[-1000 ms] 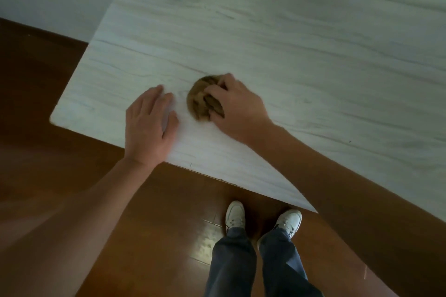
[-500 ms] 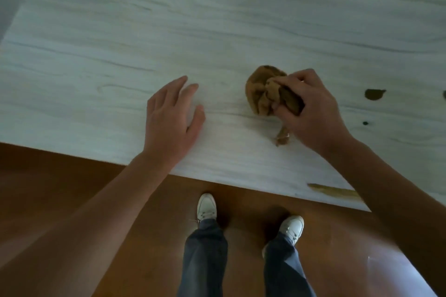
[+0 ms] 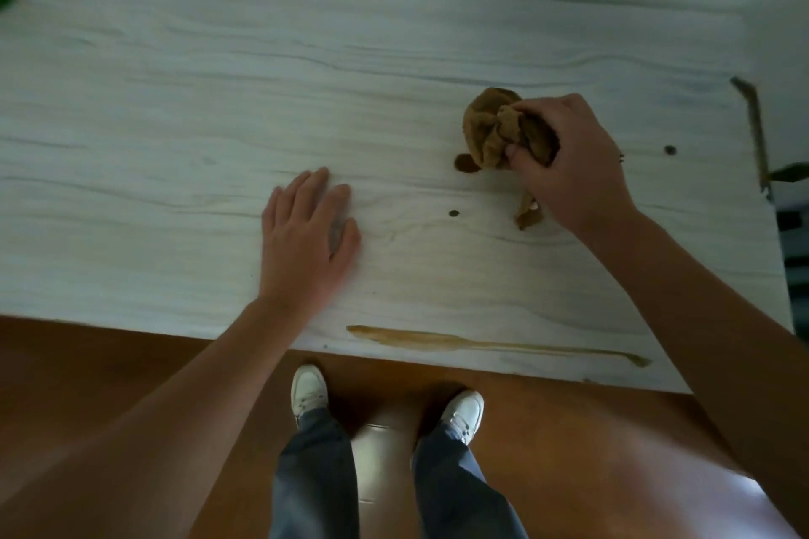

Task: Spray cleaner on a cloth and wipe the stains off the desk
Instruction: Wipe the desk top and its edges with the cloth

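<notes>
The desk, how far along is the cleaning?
Done, seemingly: the left half of the desk shows no marks. In hand: the right hand grips the bunched cloth beside a dark blot, while the left hand rests flat. Left: a small dot, a long streak along the near edge, a second dot and a dark streak by the right edge.

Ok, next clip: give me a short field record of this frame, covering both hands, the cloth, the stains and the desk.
left: left hand lies flat, fingers straight, on the pale wood-grain desk top
right: right hand grips the crumpled brown cloth on the desk
nearest stain: dark round stain, at the cloth's near-left edge, seemingly touching
other stains: small dark dot; second dot further right; long brown streak along the near edge
progress: several stains not yet wiped
</notes>
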Available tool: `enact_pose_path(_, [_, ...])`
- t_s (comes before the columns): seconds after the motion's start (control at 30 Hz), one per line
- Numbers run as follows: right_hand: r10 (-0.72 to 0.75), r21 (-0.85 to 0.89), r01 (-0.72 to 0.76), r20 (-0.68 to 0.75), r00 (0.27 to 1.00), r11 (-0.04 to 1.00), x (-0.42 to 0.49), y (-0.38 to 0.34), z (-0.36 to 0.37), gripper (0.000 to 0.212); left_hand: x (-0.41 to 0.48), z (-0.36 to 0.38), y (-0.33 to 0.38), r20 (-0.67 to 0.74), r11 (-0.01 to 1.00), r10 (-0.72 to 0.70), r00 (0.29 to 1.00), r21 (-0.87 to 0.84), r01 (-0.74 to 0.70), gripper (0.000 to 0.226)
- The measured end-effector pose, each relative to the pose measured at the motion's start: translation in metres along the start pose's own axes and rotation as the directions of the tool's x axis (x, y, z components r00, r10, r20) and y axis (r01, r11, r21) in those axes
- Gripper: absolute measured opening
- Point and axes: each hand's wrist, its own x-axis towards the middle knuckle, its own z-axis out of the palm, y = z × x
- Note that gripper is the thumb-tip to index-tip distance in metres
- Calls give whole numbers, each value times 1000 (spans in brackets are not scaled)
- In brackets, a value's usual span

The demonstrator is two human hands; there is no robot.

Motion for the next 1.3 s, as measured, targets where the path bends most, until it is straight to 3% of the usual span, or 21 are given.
enact_pose_path(0.2, [146,-144,-142,12,989,979,32,31,28,44,2,0,3,-7,999,-10,1000,38,10,47])
enact_pose_path(0.37, [130,-141,-122,50,990,983,54,14,54,43,1,1,1,-15,999,-7,1000,42,8,47])
enact_pose_path(0.5, [-1,-107,18,154,988,994,44,-3,65,43,0,2,0,-22,999,-8,1000,41,9,47])
enact_pose_path(0.67, [-188,-14,201,298,936,979,-5,-20,58,43,0,3,0,-23,999,-4,1000,41,5,48])
enact_pose_path(0.8, [-426,25,471,470,773,882,-54,-32,55,46,1,3,-1,-15,999,-2,1000,41,3,50])
enact_pose_path(0.87, [-461,34,514,497,735,857,-49,-30,54,46,1,3,-1,-15,999,1,1000,36,-1,49])
enact_pose_path(0.97, [-396,-14,439,406,824,899,-6,-20,58,42,1,3,-1,-19,999,4,1000,49,-3,48])
enact_pose_path(1.1, [-169,-145,199,197,966,969,84,6,68,44,2,5,-2,-24,998,3,1000,57,-2,47])
enact_pose_path(1.23, [147,-245,-136,27,989,960,151,13,79,47,3,5,-2,-28,998,3,1000,63,-1,47])
enact_pose_path(1.3, [155,-257,-144,23,988,956,146,-1,89,46,2,4,-2,-20,998,1,1000,63,1,47])
